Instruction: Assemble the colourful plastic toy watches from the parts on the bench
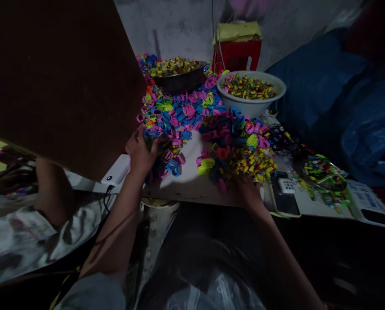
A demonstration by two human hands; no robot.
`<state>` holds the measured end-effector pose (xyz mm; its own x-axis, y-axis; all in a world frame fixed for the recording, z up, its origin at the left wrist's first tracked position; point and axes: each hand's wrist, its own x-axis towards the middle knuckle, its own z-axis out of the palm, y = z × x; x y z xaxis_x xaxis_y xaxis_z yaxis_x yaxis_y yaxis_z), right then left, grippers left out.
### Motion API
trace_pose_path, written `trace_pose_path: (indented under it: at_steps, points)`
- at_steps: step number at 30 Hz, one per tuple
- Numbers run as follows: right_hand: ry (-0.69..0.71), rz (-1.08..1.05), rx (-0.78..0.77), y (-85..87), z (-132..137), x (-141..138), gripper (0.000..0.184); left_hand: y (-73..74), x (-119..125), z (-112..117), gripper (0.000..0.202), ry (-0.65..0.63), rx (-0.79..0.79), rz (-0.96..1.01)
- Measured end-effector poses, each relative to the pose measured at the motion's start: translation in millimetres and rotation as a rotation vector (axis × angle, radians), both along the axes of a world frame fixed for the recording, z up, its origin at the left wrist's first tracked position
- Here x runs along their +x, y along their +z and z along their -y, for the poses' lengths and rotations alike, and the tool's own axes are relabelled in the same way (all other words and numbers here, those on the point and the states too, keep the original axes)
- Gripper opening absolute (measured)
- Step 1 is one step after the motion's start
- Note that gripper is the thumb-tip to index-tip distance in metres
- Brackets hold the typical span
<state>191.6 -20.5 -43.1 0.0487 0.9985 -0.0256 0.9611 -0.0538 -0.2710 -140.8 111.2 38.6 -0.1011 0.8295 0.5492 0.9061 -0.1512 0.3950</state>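
My left hand [141,150] rests at the left edge of a heap of small pink, blue and yellow plastic pieces [187,111], some of them looped like toy watches. Its thumb and fingers are apart, and nothing shows in its grasp. A blue piece [173,167] lies to the right of it. My right hand [248,191] is at the table's front edge, against a pile of tiny yellow and red pieces [256,162]. Shadow hides its fingertips, so I cannot make out whether they hold anything. Between my hands lies a yellow-green looped piece [206,165].
A dark bowl [179,82] and a white basin [252,102] hold yellow-red pieces behind the heap. A brown board [63,86] blocks the left, near a white power bank [116,170] and another person's arm [55,189]. Phones [285,200] and a clear packet [324,172] lie right.
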Motion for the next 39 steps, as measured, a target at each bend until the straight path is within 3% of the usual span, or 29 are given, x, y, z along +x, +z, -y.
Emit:
trace_pose_path:
  at_steps: [2, 5, 8, 11, 14, 20, 23, 26, 29, 32, 39]
  points:
    - [-0.042, -0.002, 0.039, -1.6, -0.2, -2.8, 0.031, -8.0, 18.0, 6.0, 0.054, -0.091, -0.037, -0.008]
    - [-0.152, 0.021, 0.119, -1.6, 2.9, -0.6, 0.027, -30.6, 68.3, 33.9, 0.034, -0.456, -0.189, 0.008]
    - [-0.246, 0.019, 0.272, 3.1, 10.3, 7.2, 0.024, -59.7, 123.7, 63.4, 0.024, -0.738, -0.345, -0.022]
    - [-0.226, -0.195, 0.448, 11.7, 23.0, 15.3, 0.027, -81.2, 158.9, 78.4, 0.024, -0.836, -0.427, -0.001]
    - [-0.159, -0.515, 0.407, 17.1, 40.9, 19.0, 0.038, -88.4, 167.2, 82.2, 0.021, -0.841, -0.469, 0.036]
    - [-0.143, -0.834, 0.179, 1.1, 74.8, 4.5, 0.036, -78.9, 142.8, 103.9, 0.021, -0.848, -0.565, 0.176]
    - [-0.129, -0.987, 0.168, -4.3, 86.4, -13.5, 0.03, -67.3, 129.6, 128.6, 0.028, -0.844, -0.653, 0.347]
    - [-0.068, -1.093, 0.198, 1.2, 93.6, -30.2, 0.025, -51.8, 120.7, 151.8, 0.044, -0.761, -0.701, 0.568]
    - [-0.017, -1.075, 0.231, 11.1, 96.8, -39.7, 0.022, -37.6, 115.8, 165.7, 0.056, -0.723, -0.791, 0.837]
    - [0.027, -0.995, 0.283, 19.5, 100.4, -42.4, 0.019, -27.3, 114.6, 171.6, 0.055, -0.748, -0.85, 0.984]
    - [0.039, -0.716, 0.452, 38.2, 107.6, -41.7, 0.015, -14.6, 117.4, 179.0, 0.046, -0.771, -0.8, 0.899]
